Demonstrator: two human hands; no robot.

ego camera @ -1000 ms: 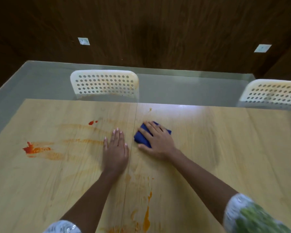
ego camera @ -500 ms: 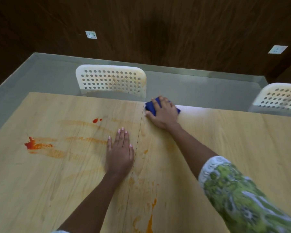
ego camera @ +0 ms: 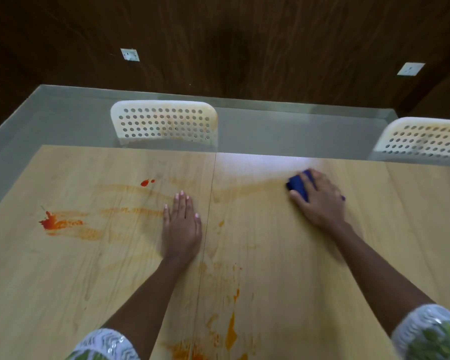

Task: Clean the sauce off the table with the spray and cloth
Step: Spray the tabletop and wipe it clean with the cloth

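Cloth [ego camera: 298,186] moved right; table [ego camera: 374,229] seemingly sauce-streaked.

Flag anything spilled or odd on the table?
Red-orange sauce is smeared across the table left of the left hand, with more streaks near the front edge. The cloth sits right of it.

We find no readable text, label, brand, number or sign. The two small pale wall plates [ego camera: 130,54] [ego camera: 411,69] carry marks too blurred for us to make out, and the chair backs [ego camera: 164,122] and the desk [ego camera: 270,255] bear no lettering.
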